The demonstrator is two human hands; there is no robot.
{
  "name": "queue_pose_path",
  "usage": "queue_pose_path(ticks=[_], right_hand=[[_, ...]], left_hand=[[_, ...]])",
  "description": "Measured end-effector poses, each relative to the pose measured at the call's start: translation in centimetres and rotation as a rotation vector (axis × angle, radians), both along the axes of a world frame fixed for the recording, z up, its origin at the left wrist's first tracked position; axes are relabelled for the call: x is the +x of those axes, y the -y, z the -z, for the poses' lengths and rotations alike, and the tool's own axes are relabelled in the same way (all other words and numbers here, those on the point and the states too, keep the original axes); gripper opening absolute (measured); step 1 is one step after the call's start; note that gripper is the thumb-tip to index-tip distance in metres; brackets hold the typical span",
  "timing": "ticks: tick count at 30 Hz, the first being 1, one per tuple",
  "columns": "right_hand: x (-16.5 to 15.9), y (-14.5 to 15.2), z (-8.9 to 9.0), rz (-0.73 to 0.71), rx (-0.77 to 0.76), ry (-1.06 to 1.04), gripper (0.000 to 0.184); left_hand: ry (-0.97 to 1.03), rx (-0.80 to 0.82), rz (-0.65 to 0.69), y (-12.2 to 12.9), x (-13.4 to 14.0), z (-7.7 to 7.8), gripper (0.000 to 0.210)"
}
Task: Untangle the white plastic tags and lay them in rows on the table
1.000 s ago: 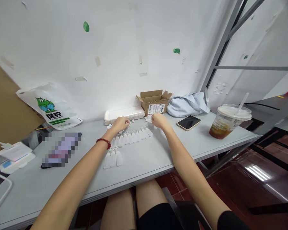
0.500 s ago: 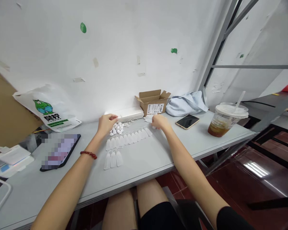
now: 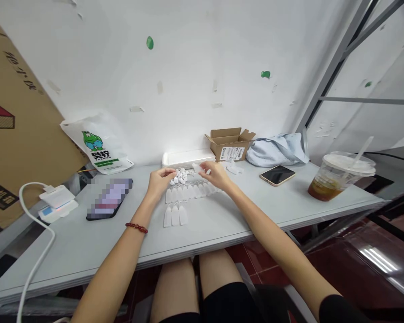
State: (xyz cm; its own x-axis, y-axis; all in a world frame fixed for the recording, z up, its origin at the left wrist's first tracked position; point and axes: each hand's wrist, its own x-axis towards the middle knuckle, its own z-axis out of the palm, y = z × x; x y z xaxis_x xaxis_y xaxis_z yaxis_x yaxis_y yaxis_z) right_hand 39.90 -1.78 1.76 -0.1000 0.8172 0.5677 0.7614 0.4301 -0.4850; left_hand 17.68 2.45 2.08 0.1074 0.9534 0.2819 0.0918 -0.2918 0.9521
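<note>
My right hand (image 3: 216, 174) pinches a translucent white tag-shaped piece (image 3: 197, 168) above the back of the table. Close by on the left, my left hand (image 3: 160, 180) has thumb and fingertips together at the edge of a pile of small white pieces (image 3: 180, 176); what it holds, if anything, is too small to make out. Below the hands lies a row of translucent tags with cord loops (image 3: 190, 192), partly behind my right hand. Nearer me are three more looped tags (image 3: 175, 216). Loose translucent pieces (image 3: 234, 168) lie to the right of my right hand.
Behind the hands are a long white stack (image 3: 188, 157) and an open cardboard box (image 3: 230, 146). A phone (image 3: 278, 175), a drink cup (image 3: 338, 177) and a pale blue cloth bag (image 3: 278, 150) stand right. Leftward are another phone (image 3: 110, 199), a white plastic bag (image 3: 97, 143) and a charger (image 3: 58, 202).
My right hand has moved left from the loose pieces by the box toward my left hand, carrying a translucent tag. My left hand stays by the pile. The view has swung left.
</note>
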Motion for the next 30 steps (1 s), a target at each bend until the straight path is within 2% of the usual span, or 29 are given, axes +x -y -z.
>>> queue_pose_path(ticks=[5, 12, 20, 27, 30], right_hand=[[-1.9, -0.1, 1.4, -0.076, 0.048, 0.093, 0.020], [-1.5, 0.1, 1.2, -0.072, 0.042, 0.100, 0.019], [-1.9, 0.5, 1.0, -0.087, 0.017, 0.120, 0.020], [-2.8, 0.9, 1.0, -0.113, -0.008, 0.093, 0.034], [-3.1, 1.0, 1.2, -0.131, -0.016, 0.094, 0.032]], left_hand=[[-0.002, -0.001, 0.041, 0.3, 0.3, 0.2, 0.029], [-0.039, 0.026, 0.040, 0.7, 0.4, 0.0, 0.028], [-0.051, 0.018, 0.106, 0.9, 0.6, 0.1, 0.036], [-0.078, 0.005, 0.198, 1.1, 0.8, 0.3, 0.053], [-0.060, 0.001, 0.195, 1.2, 0.8, 0.2, 0.051]])
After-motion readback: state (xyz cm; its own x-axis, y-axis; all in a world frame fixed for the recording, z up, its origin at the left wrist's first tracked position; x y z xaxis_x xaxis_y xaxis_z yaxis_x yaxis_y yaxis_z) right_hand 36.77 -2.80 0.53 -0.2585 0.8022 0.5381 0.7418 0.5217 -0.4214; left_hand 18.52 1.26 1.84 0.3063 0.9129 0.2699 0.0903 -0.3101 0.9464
